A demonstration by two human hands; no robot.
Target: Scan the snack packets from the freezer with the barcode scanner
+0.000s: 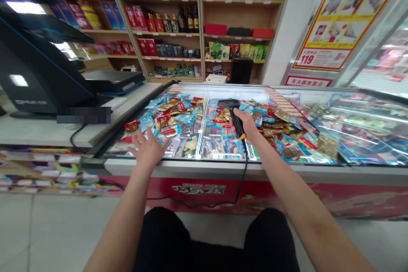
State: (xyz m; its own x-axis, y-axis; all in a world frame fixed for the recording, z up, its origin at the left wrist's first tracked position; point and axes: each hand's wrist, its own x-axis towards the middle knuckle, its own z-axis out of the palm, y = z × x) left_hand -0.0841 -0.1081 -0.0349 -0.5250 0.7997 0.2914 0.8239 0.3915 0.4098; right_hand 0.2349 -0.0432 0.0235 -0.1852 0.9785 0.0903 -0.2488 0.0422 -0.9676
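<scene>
My right hand [245, 124] is wrapped round the handle of a black barcode scanner [230, 104], its head pointing left and away from me. A black cable [245, 174] hangs from the handle's base over the freezer's front. My left hand [149, 146], fingers spread and holding nothing, hovers at or touches the glass near the front edge; contact cannot be made out. Beyond its fingers lies a pile of blue and red snack packets [168, 123]. A second pile of packets [280, 125] spreads to the right of the scanner.
The chest freezer [127, 165] spans the front, with frozen goods under its glass. A dark checkout machine [41, 63] stands on the counter [41, 134] at left. Behind are shelves [200, 34] of boxes and bottles. A red and yellow poster [347, 17] hangs at right.
</scene>
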